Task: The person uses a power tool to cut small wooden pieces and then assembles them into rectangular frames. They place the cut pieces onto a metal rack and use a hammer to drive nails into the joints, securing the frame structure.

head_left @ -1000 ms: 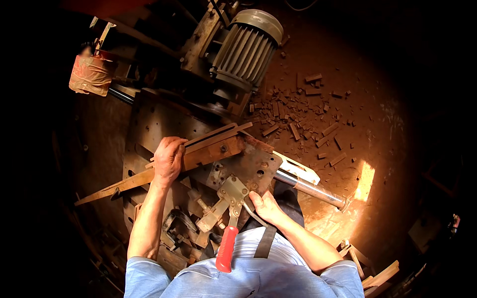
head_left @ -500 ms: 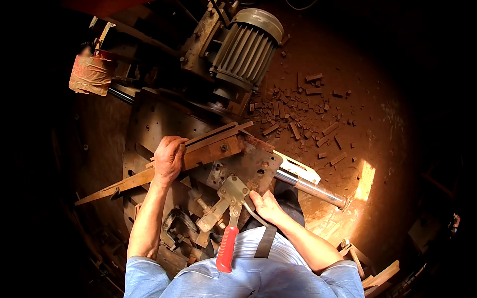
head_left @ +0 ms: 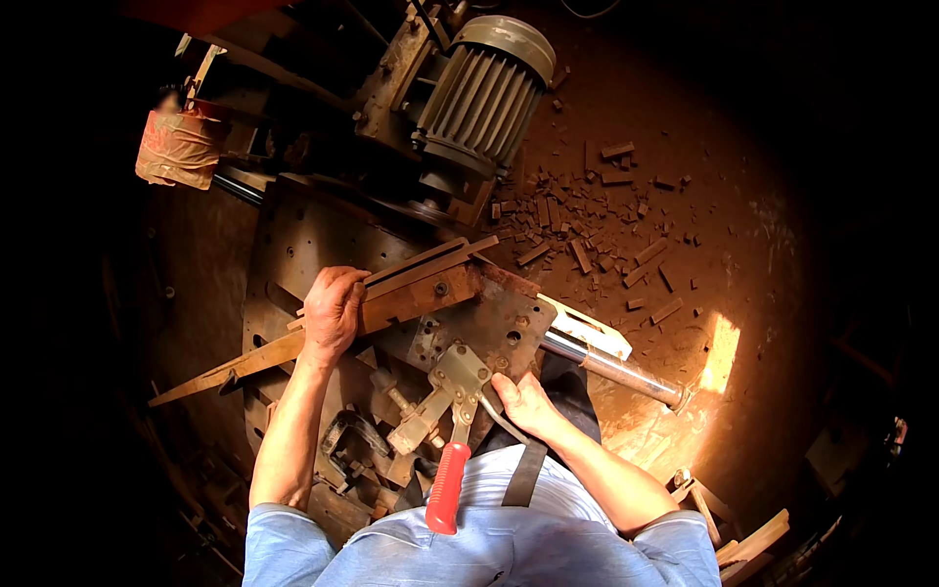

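Note:
My left hand [head_left: 333, 305] is closed around narrow wooden strips [head_left: 430, 262], pressing them along a thicker wooden bar [head_left: 406, 301] with a bolt in it. The bar lies slantwise across a sliding metal plate [head_left: 489, 318] and tapers to a point at the left. My right hand [head_left: 523, 403] grips the plate's near edge, thumb uppermost, its other fingers mostly hidden. Between my forearms sits a toggle clamp [head_left: 460, 375] with a red handle [head_left: 449, 489] that neither hand touches.
Beyond the plate stands a finned electric motor [head_left: 484, 93], a dark disc below it. Wood offcuts [head_left: 582, 256] litter the floor at the right. A round steel rail [head_left: 626, 375] juts out to the right. A wrapped bundle [head_left: 181, 147] is at far left; metal parts [head_left: 357, 445] lie near.

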Tool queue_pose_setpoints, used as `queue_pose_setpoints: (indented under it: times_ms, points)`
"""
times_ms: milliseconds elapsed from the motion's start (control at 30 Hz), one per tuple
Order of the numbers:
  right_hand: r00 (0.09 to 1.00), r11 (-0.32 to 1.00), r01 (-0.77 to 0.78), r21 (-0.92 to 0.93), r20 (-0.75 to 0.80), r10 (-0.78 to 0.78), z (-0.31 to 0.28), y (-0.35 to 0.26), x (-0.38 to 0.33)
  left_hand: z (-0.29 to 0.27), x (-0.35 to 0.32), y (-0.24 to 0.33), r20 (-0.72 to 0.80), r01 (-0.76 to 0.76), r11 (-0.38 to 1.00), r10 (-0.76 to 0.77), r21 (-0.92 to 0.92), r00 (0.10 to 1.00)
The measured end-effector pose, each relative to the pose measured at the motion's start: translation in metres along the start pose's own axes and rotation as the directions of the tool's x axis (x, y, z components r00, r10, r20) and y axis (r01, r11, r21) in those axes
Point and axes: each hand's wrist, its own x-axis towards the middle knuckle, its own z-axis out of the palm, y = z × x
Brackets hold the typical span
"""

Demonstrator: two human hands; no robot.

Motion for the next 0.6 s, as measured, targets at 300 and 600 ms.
queue_pose_setpoints:
  times_ms: [300,600]
  points:
    - [1.0,1.0,0.0,0.017,0.003,0.0,0.0008,-0.0024,-0.001,-0.0011,-0.0007,0.0005,0.004,0.02,1.0,-0.02,0.016,1.0]
    - [1.0,1.0,0.016,0.021,-0.015,-0.016,0.0022,-0.0005,0.0003,-0.0013,0.0001,0.0005,0.001,0.017,1.0,-0.017,0.019,1.0]
